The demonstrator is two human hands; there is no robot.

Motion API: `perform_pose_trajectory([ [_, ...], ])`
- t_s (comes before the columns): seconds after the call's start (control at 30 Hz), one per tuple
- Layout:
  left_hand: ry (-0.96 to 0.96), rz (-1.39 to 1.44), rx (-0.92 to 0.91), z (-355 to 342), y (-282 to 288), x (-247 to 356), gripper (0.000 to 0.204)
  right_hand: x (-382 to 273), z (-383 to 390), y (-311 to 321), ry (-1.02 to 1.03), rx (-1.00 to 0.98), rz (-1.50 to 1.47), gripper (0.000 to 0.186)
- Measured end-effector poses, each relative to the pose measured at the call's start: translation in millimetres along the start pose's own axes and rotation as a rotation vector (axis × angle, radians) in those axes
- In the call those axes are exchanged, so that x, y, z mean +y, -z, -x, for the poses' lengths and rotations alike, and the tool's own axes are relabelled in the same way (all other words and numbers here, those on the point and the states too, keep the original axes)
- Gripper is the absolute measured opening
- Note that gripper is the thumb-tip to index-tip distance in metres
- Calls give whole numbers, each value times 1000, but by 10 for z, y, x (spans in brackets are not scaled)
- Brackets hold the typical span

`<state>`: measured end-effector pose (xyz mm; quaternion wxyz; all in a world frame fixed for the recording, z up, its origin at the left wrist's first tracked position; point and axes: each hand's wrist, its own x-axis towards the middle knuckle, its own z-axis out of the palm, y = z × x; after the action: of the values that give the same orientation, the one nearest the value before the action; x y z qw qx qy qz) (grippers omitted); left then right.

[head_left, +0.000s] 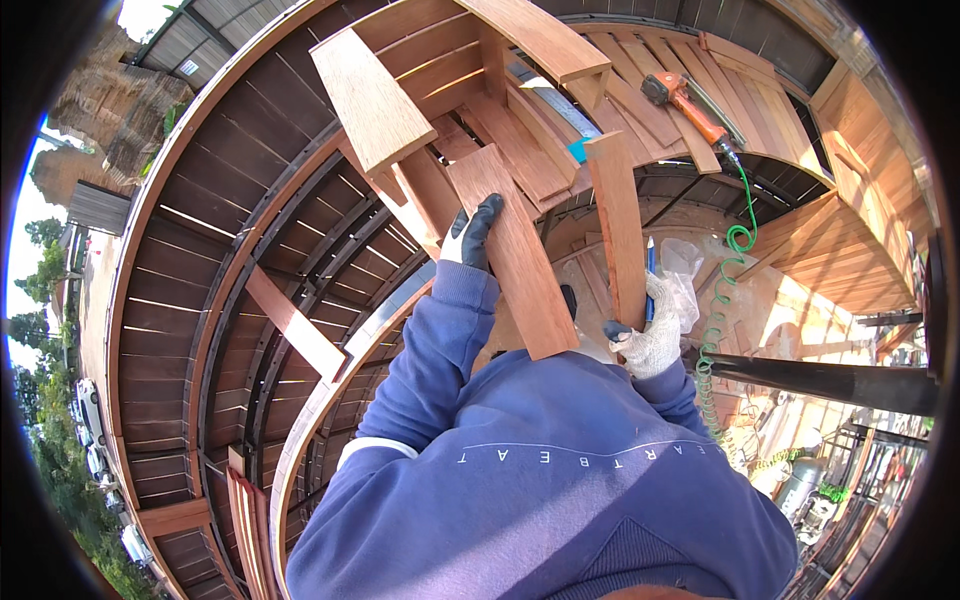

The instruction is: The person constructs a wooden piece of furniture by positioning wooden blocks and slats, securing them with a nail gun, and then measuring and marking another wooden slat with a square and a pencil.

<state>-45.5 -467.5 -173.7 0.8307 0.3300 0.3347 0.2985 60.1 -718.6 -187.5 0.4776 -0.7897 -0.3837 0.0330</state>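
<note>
My left hand (pixel 474 232), in a white glove with dark coating, grips a reddish plank (pixel 510 255) that lies diagonally in front of me. My right hand (pixel 640 335), gloved the same way, is closed on the lower end of a second, upright plank (pixel 614 230), with a blue pen-like tool (pixel 650 280) held alongside it. A clear plastic bag (pixel 682 265) shows just beyond that hand. Above both boards is a partly assembled wooden frame (pixel 370 100). A blue-and-teal tool (pixel 576 145) lies among its boards, its shape partly hidden.
An orange nail gun (pixel 690 108) with a green coiled hose (pixel 740 235) rests on loose boards at top right. Curved dark slatted tiers (pixel 190 310) fill the left. Wooden panels (pixel 840 245) and a black post (pixel 820 380) stand right. A gas cylinder (pixel 805 485) shows lower right.
</note>
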Motion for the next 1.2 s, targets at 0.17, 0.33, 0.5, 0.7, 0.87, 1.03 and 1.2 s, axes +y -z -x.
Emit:
perform_pose_trajectory([
  [0.17,98,150,-70,263,198,-115,38,-540,-67,-97,-160,-215,-350,60],
  [0.33,49,164,-221,562,344,28,49,-628,-53,-453,-114,-174,-461,46],
  [0.5,-76,-15,-83,666,647,93,50,-778,-134,-687,9,-266,-451,44],
  [0.7,-161,118,5,897,886,370,42,-938,-146,-803,-143,-309,-639,42],
  [0.87,-132,180,3,951,1005,298,41,-975,-74,-813,-127,-329,-570,44],
  [1.03,-59,73,55,920,1006,240,42,-853,49,-798,-137,-394,-520,44],
  [1.2,-80,-27,59,817,1035,117,41,-753,86,-784,-58,-342,-504,44],
])
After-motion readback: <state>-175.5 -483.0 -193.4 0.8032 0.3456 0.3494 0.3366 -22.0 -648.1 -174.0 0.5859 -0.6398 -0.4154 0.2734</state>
